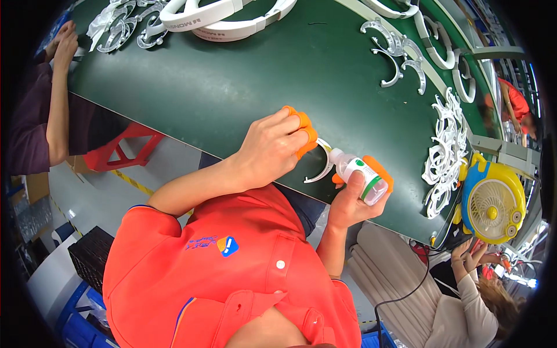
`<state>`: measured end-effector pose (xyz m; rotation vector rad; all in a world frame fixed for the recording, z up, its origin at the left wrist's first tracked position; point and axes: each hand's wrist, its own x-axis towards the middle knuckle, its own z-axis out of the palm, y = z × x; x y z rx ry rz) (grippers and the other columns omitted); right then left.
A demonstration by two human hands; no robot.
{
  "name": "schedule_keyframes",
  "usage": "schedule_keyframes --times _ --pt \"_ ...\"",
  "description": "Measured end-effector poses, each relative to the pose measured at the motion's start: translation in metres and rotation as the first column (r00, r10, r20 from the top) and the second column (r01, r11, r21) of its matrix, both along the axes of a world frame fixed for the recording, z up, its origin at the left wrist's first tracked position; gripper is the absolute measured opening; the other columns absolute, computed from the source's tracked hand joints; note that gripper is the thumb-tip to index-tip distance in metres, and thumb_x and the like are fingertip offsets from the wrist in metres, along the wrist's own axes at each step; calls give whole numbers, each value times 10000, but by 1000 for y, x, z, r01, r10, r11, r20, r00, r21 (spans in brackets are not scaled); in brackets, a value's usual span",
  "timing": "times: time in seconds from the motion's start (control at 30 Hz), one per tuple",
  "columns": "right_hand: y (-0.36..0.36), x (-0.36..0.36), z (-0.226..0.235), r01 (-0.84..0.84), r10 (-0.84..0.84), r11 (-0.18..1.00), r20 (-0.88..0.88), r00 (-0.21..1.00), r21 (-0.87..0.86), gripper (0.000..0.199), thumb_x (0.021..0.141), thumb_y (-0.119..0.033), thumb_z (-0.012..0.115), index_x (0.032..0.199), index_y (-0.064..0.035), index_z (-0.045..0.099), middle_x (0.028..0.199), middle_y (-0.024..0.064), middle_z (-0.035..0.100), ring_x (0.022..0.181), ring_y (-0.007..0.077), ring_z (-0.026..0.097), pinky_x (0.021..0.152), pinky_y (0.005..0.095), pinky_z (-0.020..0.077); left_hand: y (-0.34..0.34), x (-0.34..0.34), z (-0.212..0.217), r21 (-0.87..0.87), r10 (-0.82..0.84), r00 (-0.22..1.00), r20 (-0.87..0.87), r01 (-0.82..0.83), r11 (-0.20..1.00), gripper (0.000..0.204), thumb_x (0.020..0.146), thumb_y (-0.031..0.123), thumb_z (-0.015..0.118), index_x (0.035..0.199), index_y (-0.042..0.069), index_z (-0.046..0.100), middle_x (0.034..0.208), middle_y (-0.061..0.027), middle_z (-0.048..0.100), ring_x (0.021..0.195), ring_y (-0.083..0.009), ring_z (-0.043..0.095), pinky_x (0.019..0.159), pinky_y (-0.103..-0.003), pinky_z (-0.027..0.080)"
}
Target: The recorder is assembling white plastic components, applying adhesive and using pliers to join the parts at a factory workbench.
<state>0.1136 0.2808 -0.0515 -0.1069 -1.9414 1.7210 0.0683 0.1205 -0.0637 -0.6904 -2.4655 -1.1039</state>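
Observation:
My left hand (pixel 272 145), with orange finger cots on its fingertips, presses down on a curved clear plastic piece (pixel 321 170) at the near edge of the dark green table (pixel 220 87). My right hand (pixel 350 203), also wearing orange cots, grips a small white squeeze bottle (pixel 360 173) with a green-banded label. The bottle's nozzle points at the curved piece and looks to touch it. My orange shirt fills the lower middle of the view.
Large white headband-like arcs (pixel 226 17) lie at the table's far side. Piles of clear curved parts sit at top left (pixel 125 26) and right (pixel 444 151). A yellow and blue desk fan (pixel 493 200) stands right. Other people work at left (pixel 55 87) and lower right (pixel 470 290). A red stool (pixel 125 148) is below.

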Motion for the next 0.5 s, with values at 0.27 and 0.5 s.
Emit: schedule_keyframes --times 0.27,0.5 --pt "-2 0 -1 37 -37 999 -34 999 7 370 791 -113 696 989 76 445 976 218 569 647 233 616 488 291 555 0 0 1 19 -11 1000 4 11 1000 215 614 -19 733 798 29 632 775 -58 567 705 -229 551 542 -314 477" --pt "-2 0 0 21 -21 1000 -38 999 5 375 794 -121 695 986 75 440 971 221 568 627 231 609 470 297 539 0 0 2 13 -3 1000 4 3 1000 204 616 -12 732 790 30 635 782 -61 578 706 -231 552 540 -314 476"
